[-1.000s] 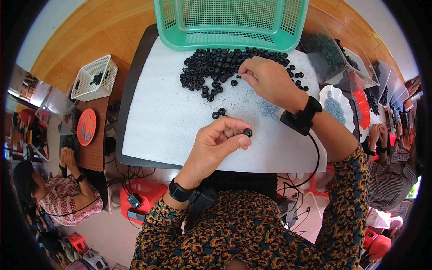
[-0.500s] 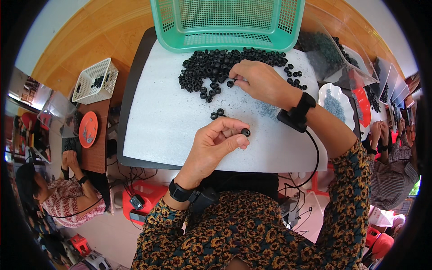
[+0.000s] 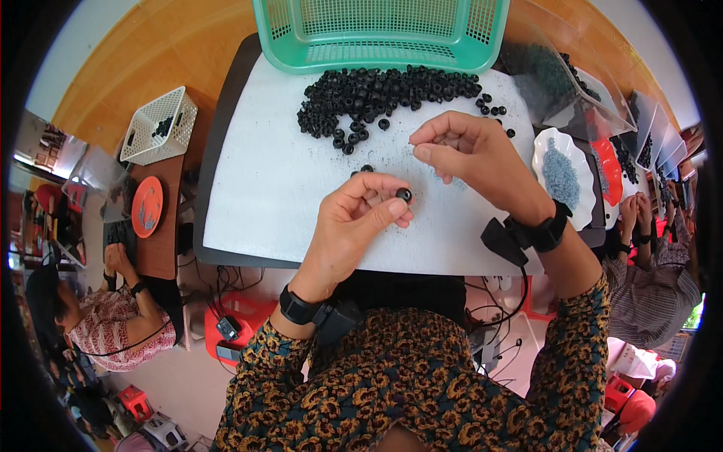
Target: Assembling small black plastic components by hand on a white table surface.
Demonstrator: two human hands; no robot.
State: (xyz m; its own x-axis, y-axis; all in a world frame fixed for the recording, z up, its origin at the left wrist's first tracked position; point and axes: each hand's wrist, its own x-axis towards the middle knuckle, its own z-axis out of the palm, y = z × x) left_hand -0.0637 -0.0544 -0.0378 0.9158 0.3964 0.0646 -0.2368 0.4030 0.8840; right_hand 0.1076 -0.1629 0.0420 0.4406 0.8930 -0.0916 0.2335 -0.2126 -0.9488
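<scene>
Between the thumb and fingers of my left hand (image 3: pixel 348 222) is a small round black bead (image 3: pixel 404 194), its hole showing. My right hand (image 3: pixel 482 158) hovers to the right of it, thumb and forefinger pinched together. Whatever is in that pinch is too small to make out. Beyond both hands a heap of black beads (image 3: pixel 376 92) spreads over the white sheet (image 3: pixel 263 181). One loose bead (image 3: pixel 384 124) lies just off the heap. Another bead (image 3: pixel 367 169) sits close behind my left fingers. Tiny grey-blue bits (image 3: pixel 450 181) are scattered under my right hand.
A green mesh basket (image 3: pixel 376 56) stands at the far edge. To the right are a scalloped white plate (image 3: pixel 539 151) of grey-blue bits, a red dish (image 3: pixel 608 172) and clear bins (image 3: pixel 602 98). A white basket (image 3: pixel 181 135) and orange plate (image 3: pixel 154 197) stand left. People work on both sides.
My right hand has drawn back from the heap, toward me and to the right, leaving a loose bead there. My left hand keeps its bead, nearly in place.
</scene>
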